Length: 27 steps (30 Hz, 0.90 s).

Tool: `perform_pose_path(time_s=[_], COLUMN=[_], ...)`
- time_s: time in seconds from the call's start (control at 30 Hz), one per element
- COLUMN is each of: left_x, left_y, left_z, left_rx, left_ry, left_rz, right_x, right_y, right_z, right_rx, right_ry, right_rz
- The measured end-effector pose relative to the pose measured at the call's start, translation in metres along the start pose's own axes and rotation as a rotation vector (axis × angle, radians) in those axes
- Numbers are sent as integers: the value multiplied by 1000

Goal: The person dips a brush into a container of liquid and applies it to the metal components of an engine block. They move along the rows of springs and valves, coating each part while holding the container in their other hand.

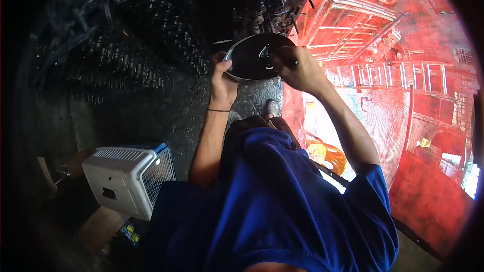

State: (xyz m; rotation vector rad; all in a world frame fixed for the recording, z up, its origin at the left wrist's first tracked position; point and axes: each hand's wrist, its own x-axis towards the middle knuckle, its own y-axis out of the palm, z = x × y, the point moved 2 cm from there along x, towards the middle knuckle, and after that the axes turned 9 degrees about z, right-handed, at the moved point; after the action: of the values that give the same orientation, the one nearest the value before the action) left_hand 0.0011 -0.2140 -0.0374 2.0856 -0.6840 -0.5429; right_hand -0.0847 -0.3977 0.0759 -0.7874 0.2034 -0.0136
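A round, shallow bowl (244, 63), dark inside with a pale thin rim, is held up in front of me and tilted toward me. My left hand (223, 79) grips its left rim, thumb over the edge and fingers behind. Over the bowl's right side, my right hand (301, 73) is closed, its fingertips in shadow within the rim. A small dark end shows at those fingers, but what they hold I cannot make out. Something small and shiny (265, 53) catches light inside the bowl near the right fingertips.
Beyond the bowl stand dark metal engine parts with springs (259, 17). More rows of springs (131, 63) fill the upper left. A pet carrier (121, 174) with a wire door sits lower left. Metal ladder-like frames (398, 75) lie in red light at right, near a coiled orange hose (335, 158).
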Motion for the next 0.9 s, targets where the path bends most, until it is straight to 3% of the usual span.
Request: perform_pose_path(time_s=[0.03, 0.1, 0.13, 0.17, 0.23, 0.3, 0.37, 0.4, 0.43, 0.53, 0.57, 0.77, 0.87, 0.9], left_x=[5, 11, 15, 17, 22, 28, 31, 31, 31, 26, 23, -7, -24, -30], left_y=[-3, -8, -7, -6, -10, -18, -23, -27, -33, -44, -44, -56, -69, -72], left_z=[4, 12, 11, 10, 9, 6, -2, -6, -10, -23, -28, -56, -64, -66], left_rx=[-7, -91, -97, -81, -68, -82, -72, -64, -66, -55, -57, 27, 23, 24], left_ry=[-4, -51, -48, -52, -50, -29, -18, -4, -12, 33, 25, 54, 84, 98], left_rz=[10, -6, -1, -7, -16, -18, -15, -13, -13, -65, -69, -163, -215, -227], right_x=[2, -1, -3, -1, -9, -9, -12, -9, -2, 4, -2, 16, 19, 26], right_y=[-5, -22, -36, -46, -80, -111, -140, -154, -169, -192, -167, -180, -178, -204], right_z=[-2, -10, -10, -26, -5, -2, 16, 14, 7, 17, 88, 72, 79, 32], right_rx=[-8, 516, 592, 625, 500, 552, -21, 65, 626, 463, -93, 92, 15, 91], right_ry=[6, 258, 329, 258, 77, 101, -56, 61, 46, -51, 92, 63, 178, 58], right_rz=[-7, -29, -60, -112, -229, -334, -419, -411, -436, -464, -586, -607, -679, -622])
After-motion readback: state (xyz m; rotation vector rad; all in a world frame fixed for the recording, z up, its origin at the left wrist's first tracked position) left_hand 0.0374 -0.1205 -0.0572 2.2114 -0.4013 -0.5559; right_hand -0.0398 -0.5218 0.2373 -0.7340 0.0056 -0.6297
